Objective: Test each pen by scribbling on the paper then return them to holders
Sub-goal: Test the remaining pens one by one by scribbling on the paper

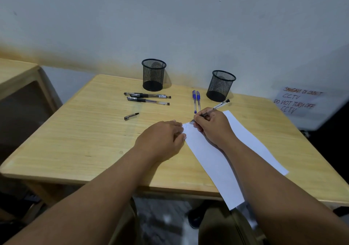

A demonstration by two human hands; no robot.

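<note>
Scribbling at the far corner of the paper [232, 150], the right hand [211, 129] has its grip pinched around a clear-barrelled pen [217, 107], tip down on the sheet and barrel slanting up toward the far right, so a faint mark shows just beside the tip. The left hand [162, 138] lies flat with fingers pressed together on the sheet's left edge, apparently to stop it sliding under the strokes. That pen's cap [131, 116] lies loose on the tabletop [85, 140] to the left, off so the tip can write. Two black pens [147, 98] lie side by side near the left holder [153, 74], and two blue pens [196, 101] lie just left of the right holder [220, 85]. Both holders look empty, so nothing appears returned yet.
</note>
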